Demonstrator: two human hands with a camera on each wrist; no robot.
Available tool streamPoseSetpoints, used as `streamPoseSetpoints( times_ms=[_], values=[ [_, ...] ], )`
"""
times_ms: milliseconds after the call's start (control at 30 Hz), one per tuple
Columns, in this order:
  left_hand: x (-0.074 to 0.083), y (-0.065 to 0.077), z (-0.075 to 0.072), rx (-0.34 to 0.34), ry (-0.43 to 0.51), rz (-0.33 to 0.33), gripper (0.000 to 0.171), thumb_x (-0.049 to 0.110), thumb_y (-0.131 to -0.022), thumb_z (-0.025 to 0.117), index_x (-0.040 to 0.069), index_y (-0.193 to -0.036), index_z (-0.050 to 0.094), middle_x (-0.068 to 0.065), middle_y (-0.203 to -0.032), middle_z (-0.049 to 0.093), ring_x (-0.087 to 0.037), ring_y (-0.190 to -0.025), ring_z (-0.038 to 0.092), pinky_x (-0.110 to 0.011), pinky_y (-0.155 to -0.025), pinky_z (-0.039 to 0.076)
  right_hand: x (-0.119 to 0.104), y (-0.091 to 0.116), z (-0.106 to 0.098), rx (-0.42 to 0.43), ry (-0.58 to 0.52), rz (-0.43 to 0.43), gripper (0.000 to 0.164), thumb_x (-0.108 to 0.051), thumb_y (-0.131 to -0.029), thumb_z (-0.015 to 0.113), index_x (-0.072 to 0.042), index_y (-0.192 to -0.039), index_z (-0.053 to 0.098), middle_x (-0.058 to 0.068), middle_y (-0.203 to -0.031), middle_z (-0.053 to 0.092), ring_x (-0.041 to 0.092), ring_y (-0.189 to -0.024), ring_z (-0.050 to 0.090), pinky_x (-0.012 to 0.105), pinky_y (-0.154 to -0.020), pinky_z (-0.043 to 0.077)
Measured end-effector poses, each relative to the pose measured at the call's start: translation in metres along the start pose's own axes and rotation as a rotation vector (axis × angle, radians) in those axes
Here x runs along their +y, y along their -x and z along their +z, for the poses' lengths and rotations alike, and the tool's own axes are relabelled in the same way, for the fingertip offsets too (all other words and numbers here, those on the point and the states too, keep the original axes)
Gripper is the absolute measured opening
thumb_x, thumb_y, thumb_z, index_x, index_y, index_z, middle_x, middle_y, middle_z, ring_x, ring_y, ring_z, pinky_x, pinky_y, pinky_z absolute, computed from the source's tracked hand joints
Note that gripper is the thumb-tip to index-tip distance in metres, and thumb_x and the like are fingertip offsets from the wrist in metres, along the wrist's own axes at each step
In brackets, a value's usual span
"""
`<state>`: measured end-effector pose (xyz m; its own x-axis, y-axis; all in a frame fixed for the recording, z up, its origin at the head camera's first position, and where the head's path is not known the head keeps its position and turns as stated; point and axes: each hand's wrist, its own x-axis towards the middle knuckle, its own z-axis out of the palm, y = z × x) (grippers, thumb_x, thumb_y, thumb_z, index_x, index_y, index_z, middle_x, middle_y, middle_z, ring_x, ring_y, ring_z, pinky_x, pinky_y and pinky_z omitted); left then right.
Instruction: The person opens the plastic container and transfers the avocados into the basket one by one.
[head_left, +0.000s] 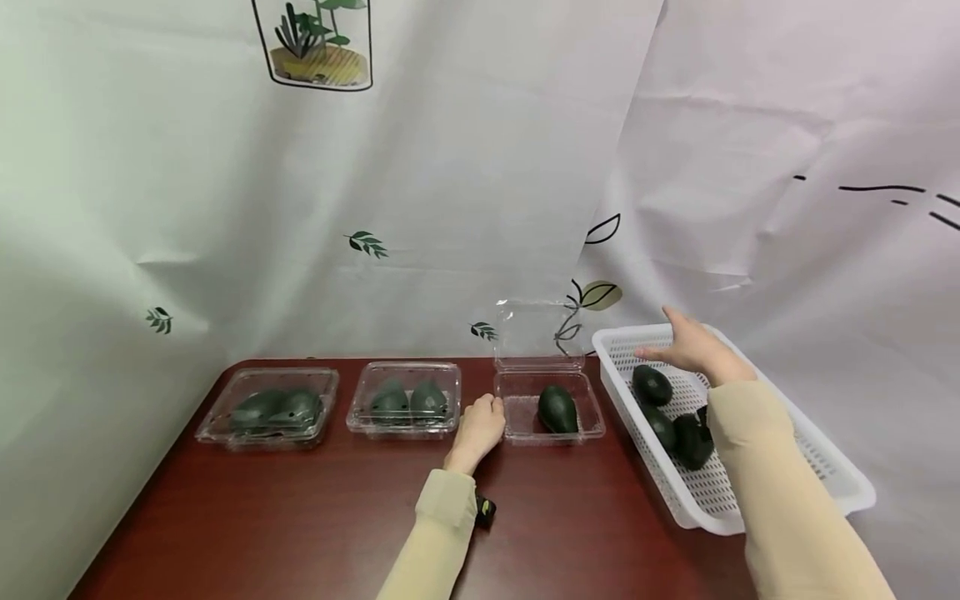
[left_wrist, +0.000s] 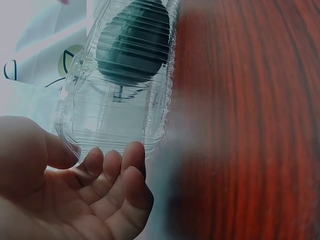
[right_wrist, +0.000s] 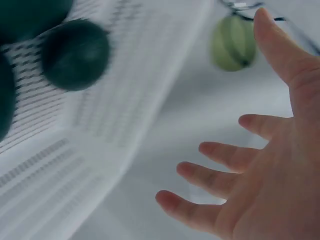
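Cream-coloured fabric sleeves (head_left: 787, 492) cover both forearms, the right one hiding part of a white, rectangular, perforated plastic basket (head_left: 855, 492) that lies below the right hand (head_left: 693, 346). Within it, just under that hand, sit several dark green, egg-shaped avocados (head_left: 651, 385), grouped toward the side facing the left hand, their skins deep in tone and faintly glossy. Each should feel fairly weighty and firm, smooth enough to slip from a fingertip hold and liable to bruise under a hard squeeze; the widest part looks the best place to close the fingers round. Above them the right hand is spread, thumb well apart, with nothing in its grasp. Well to its left, on the reddish-brown wood-grained table (head_left: 330, 517), the left hand (head_left: 478, 425) curls its fingers and thumb about the near end of an open, clear, ribbed plastic box (head_left: 520, 412). That box is probably very light and springy, quick to slide or buckle, so its rim or end wall seems the sound place to hold. One dark green, pear-shaped avocado (head_left: 558, 408) rests inside, toward the side nearer the right hand, its narrower end hard to make out. Beyond the left hand's fingers, the box's transparent hinged lid (head_left: 534, 333) stands raised against white printed cloth (head_left: 465, 167).
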<state>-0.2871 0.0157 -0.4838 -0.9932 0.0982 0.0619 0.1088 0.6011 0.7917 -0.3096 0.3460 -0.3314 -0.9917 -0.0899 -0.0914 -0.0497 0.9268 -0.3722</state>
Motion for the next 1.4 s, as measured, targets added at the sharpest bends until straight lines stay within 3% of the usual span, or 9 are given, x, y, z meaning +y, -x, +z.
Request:
streamPoseSetpoints(
  times_ms=[100, 267, 467, 600, 800, 1033, 1400],
  values=[
    [-0.001, 0.000, -0.003, -0.002, -0.001, 0.002, 0.030, 0.020, -0.104, 0.042, 0.008, -0.081, 0.056, -0.004, -0.063, 0.051, -0.025, -0.062, 0.056, -0.043, -0.064, 0.046, -0.016, 0.007, -0.002, 0.052, 0.015, -0.013, 0.112, -0.058, -0.086, 0.067, 0.004, -0.153, 0.002, 0.040, -0.150, 0.012, 0.060, -0.134, 0.012, 0.069, -0.104, 0.015],
    [-0.002, 0.002, -0.004, -0.010, 0.008, -0.004, 0.029, 0.019, -0.105, 0.041, 0.007, -0.083, 0.056, -0.004, -0.063, 0.051, -0.025, -0.061, 0.055, -0.043, -0.064, 0.045, -0.042, 0.023, 0.003, 0.134, 0.013, -0.061, 0.104, -0.051, -0.086, 0.070, 0.005, -0.152, 0.013, 0.040, -0.149, 0.017, 0.059, -0.133, 0.018, 0.069, -0.103, 0.019],
    [-0.002, 0.003, -0.003, -0.003, 0.021, -0.016, 0.028, 0.019, -0.105, 0.042, 0.007, -0.086, 0.057, -0.004, -0.061, 0.052, -0.023, -0.059, 0.054, -0.043, -0.065, 0.046, -0.068, 0.043, 0.021, 0.260, -0.059, -0.115, 0.088, -0.034, -0.088, 0.073, 0.007, -0.149, 0.024, 0.039, -0.145, 0.028, 0.057, -0.131, 0.027, 0.066, -0.104, 0.022],
    [0.001, 0.003, -0.003, -0.003, 0.020, -0.014, 0.028, 0.020, -0.105, 0.042, 0.008, -0.086, 0.058, -0.003, -0.062, 0.052, -0.023, -0.060, 0.055, -0.042, -0.065, 0.046, -0.080, 0.055, 0.036, 0.314, -0.126, -0.155, 0.082, -0.033, -0.089, 0.073, 0.007, -0.147, 0.030, 0.036, -0.144, 0.034, 0.052, -0.132, 0.030, 0.062, -0.106, 0.023],
    [0.006, 0.004, -0.002, 0.009, -0.002, 0.004, 0.028, 0.020, -0.105, 0.042, 0.009, -0.083, 0.056, -0.006, -0.065, 0.049, -0.029, -0.066, 0.056, -0.044, -0.065, 0.043, -0.092, 0.065, 0.062, 0.295, -0.244, -0.200, 0.080, -0.038, -0.090, 0.071, -0.001, -0.149, 0.032, 0.029, -0.149, 0.033, 0.045, -0.137, 0.029, 0.059, -0.108, 0.023],
    [0.003, 0.011, 0.006, -0.018, -0.009, 0.011, 0.029, 0.019, -0.105, 0.041, 0.009, -0.081, 0.055, -0.006, -0.065, 0.049, -0.027, -0.061, 0.054, -0.042, -0.059, 0.042, -0.095, 0.059, 0.100, 0.276, -0.237, -0.222, 0.073, -0.030, -0.088, 0.074, 0.002, -0.144, 0.041, 0.028, -0.143, 0.043, 0.044, -0.132, 0.038, 0.057, -0.105, 0.030],
    [-0.002, 0.005, 0.002, -0.009, -0.006, 0.021, 0.030, 0.020, -0.106, 0.039, 0.008, -0.083, 0.055, -0.006, -0.066, 0.048, -0.024, -0.056, 0.048, -0.039, -0.058, 0.039, -0.092, 0.029, 0.139, 0.207, -0.208, -0.090, 0.071, -0.027, -0.089, 0.073, 0.006, -0.143, 0.040, 0.033, -0.139, 0.043, 0.049, -0.128, 0.040, 0.059, -0.101, 0.034]
  ],
)
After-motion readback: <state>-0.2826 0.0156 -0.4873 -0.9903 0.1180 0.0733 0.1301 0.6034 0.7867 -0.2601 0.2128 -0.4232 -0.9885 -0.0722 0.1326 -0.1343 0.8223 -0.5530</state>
